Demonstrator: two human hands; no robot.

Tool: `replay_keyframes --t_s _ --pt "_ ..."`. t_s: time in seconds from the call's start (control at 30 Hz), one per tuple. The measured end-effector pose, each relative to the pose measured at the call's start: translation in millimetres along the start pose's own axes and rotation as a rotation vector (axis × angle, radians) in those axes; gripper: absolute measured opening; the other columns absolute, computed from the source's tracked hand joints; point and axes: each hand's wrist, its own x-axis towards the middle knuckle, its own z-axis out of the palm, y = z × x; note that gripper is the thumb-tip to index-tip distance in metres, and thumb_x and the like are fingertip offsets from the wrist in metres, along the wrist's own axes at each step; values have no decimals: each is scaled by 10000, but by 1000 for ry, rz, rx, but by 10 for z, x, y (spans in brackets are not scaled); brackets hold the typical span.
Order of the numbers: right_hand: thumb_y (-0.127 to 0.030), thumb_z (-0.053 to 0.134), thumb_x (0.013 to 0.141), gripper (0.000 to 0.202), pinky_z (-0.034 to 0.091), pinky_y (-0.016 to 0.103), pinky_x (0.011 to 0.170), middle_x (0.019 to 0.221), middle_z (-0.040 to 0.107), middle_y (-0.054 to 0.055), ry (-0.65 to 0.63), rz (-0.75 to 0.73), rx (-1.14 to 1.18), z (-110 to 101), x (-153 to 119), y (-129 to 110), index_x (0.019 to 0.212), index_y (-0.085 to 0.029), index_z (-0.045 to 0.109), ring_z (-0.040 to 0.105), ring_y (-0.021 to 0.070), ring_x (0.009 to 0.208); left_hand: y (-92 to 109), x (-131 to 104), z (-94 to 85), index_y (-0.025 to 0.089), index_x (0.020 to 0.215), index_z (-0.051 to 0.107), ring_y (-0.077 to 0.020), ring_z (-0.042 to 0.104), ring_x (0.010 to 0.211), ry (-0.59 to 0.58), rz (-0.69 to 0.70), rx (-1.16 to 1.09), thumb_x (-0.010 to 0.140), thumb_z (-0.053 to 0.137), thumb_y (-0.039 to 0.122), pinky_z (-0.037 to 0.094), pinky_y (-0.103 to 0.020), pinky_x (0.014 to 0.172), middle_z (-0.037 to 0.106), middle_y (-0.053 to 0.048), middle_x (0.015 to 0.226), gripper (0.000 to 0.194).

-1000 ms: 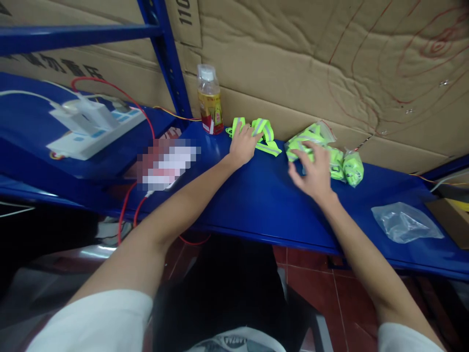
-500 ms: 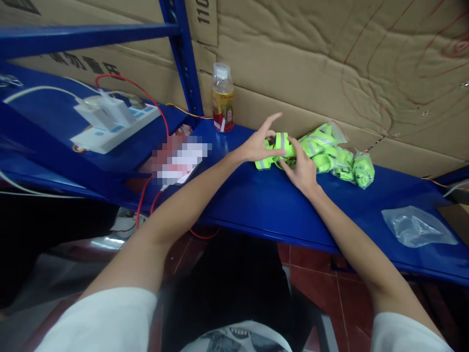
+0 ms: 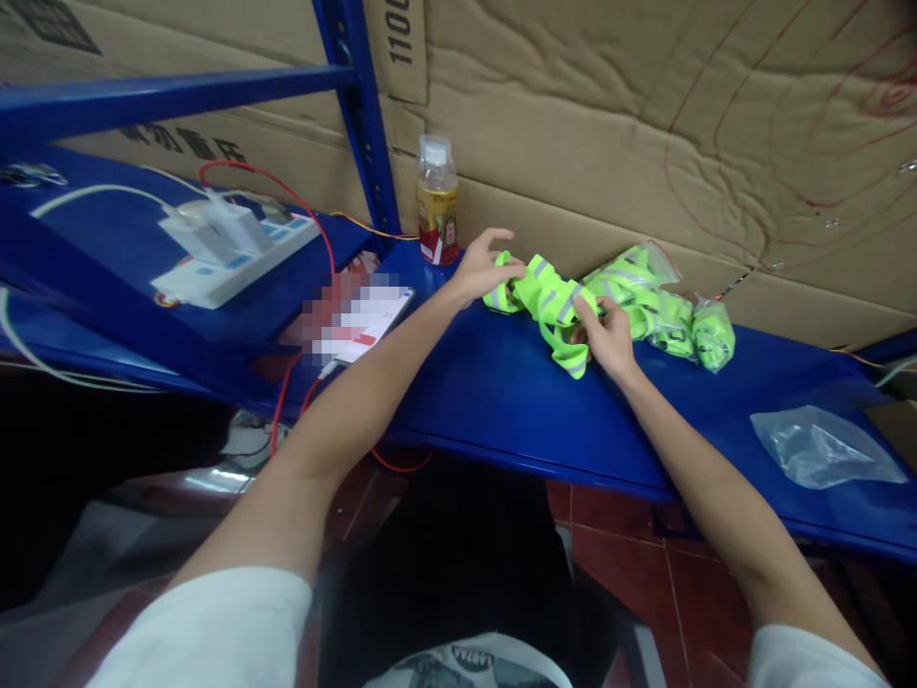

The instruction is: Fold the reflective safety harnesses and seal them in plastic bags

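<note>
A bundle of neon-yellow straps with grey reflective stripes [image 3: 550,292] lies over the blue shelf near the cardboard wall, one loop hanging toward the front. My right hand [image 3: 603,334] grips the bundle's right end between thumb and fingers. At the bundle's left end, my left hand [image 3: 487,269] has its thumb and fingers apart, the fingertips next to a smaller yellow loop [image 3: 502,298]. Just behind and right of my right hand are clear bags of similar yellow straps [image 3: 634,277], with a rounded bagged bundle [image 3: 714,336] at their right end.
A bottle with a white cap [image 3: 437,203] stands behind my left hand. A phone [image 3: 376,320] with a cable lies left of my left forearm. Farther left is a white power strip [image 3: 236,263] with plugs. An empty plastic bag [image 3: 823,447] lies at the right.
My left hand has moved left, away from the bundle's middle. My right hand has shifted slightly right, and the straps are more spread out, with a loop now hanging down.
</note>
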Motion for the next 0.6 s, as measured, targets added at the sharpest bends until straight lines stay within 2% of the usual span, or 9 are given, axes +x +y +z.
replay_keyframes --t_s 0.07,0.17,0.23,0.3,0.4,0.43,0.5,0.6 --pt "-875 567 912 629 410 325 435 435 549 -18 -36 17 -67 -11 -32 -61 745 -269 558 473 161 357 -18 40 23 192 1291 587 -164 699 776 128 36 -35 750 709 33 631 -344 738 750 -69 998 576" --pt "-857 467 972 756 495 312 566 366 476 18 -59 14 -205 -31 -52 -106 497 -269 488 553 171 429 -51 91 33 194 1026 640 -176 718 946 287 184 20 761 683 19 628 -303 799 739 -69 1057 320" --pt "-861 402 989 809 518 320 617 393 520 46 -72 66 -272 -52 -44 -103 446 -267 491 590 185 469 -55 101 43 200 945 634 -172 708 1015 357 236 30 791 674 35 613 -276 824 736 -62 1082 229" --pt "-857 354 1002 830 527 345 664 439 569 64 -46 91 -393 -84 -31 -100 451 -262 532 603 203 506 -32 91 55 208 960 639 -157 702 933 374 211 -6 828 660 66 591 -257 761 736 -46 1037 195" --pt "-843 394 997 789 509 382 708 473 560 72 91 18 -649 -141 -33 -131 488 -261 555 628 246 602 46 48 41 202 916 675 -139 655 736 282 159 -48 884 631 150 528 -245 646 721 -24 877 75" --pt "-833 422 992 761 499 386 706 496 560 71 139 -29 -711 -155 -42 -149 516 -257 562 631 254 627 78 30 21 194 859 687 -138 639 693 228 155 -50 917 609 205 515 -248 633 709 -26 814 97" --pt "-814 481 974 681 495 386 707 612 616 73 207 -160 -782 -166 -66 -184 632 -240 610 645 258 683 142 -5 -36 181 736 691 -145 622 626 68 117 -48 989 543 367 509 -262 624 679 -45 684 348" --pt "-792 584 925 588 545 407 763 1004 720 124 233 -395 -815 -141 -103 -207 977 -215 682 693 301 924 220 -52 -127 177 691 718 -189 641 555 -245 -84 -26 992 476 651 523 -296 596 637 -80 537 611"
